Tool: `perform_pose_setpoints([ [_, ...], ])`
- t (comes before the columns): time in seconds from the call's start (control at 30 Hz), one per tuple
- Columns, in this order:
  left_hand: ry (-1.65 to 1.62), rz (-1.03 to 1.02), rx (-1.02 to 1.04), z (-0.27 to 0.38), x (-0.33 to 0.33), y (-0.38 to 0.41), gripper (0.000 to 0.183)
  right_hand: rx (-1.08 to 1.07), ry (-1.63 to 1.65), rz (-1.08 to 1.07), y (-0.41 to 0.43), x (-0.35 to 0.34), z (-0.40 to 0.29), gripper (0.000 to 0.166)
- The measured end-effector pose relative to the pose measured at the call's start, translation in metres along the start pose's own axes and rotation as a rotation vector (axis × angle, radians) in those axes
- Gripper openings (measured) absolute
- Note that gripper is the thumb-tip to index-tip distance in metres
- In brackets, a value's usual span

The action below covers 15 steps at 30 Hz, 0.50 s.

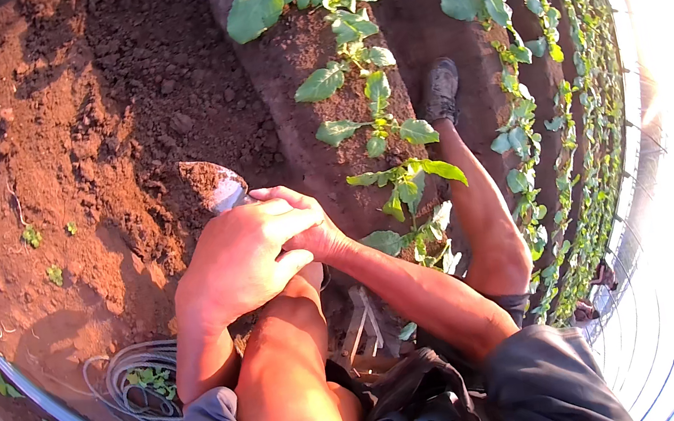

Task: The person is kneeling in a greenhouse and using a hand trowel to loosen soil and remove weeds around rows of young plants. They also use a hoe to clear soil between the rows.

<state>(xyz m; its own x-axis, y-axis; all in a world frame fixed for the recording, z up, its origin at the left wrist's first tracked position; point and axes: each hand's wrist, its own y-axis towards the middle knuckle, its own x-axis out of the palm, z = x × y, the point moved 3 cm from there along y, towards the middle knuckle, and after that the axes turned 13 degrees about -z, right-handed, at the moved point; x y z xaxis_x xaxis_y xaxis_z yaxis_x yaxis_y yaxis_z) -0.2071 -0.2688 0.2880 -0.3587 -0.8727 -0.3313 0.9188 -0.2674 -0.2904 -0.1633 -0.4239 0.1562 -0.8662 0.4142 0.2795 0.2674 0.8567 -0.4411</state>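
My left hand point(244, 253) lies over my right hand point(307, 225), both low in front of my left shin. From the right hand's fingertips juts the soil-caked metal blade of a trowel point(216, 185), pointing up and left over dug earth. The right fingers bend around the blade's neck; the handle is hidden under the hands. The left thumb and fingers fold across the back of the right hand, and what its palm touches is hidden. Just right of the hands, leafy green seedlings point(404, 189) grow along a raised bed point(311, 57).
Loose reddish soil point(67, 155) spreads on the left, with small weeds point(32, 236). A coiled hose or rope point(132, 385) lies beside a blue-grey pipe point(70, 412). A wooden frame point(360, 327) stands between my legs. More planted rows point(518, 113) run along the right, where my shoe point(442, 86) rests in a furrow.
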Motion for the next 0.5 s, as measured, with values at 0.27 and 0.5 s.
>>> perform_pose_setpoints([
  [0.27,-0.38,0.188,0.06,0.022,-0.012,-0.043,0.046,0.19,-0.011,0.085,-0.048,-0.085,-0.107,0.061],
  [0.5,-0.341,0.169,-0.071,0.013,-0.001,-0.014,0.048,0.109,0.082,0.103,-0.03,-0.129,-0.15,0.059],
])
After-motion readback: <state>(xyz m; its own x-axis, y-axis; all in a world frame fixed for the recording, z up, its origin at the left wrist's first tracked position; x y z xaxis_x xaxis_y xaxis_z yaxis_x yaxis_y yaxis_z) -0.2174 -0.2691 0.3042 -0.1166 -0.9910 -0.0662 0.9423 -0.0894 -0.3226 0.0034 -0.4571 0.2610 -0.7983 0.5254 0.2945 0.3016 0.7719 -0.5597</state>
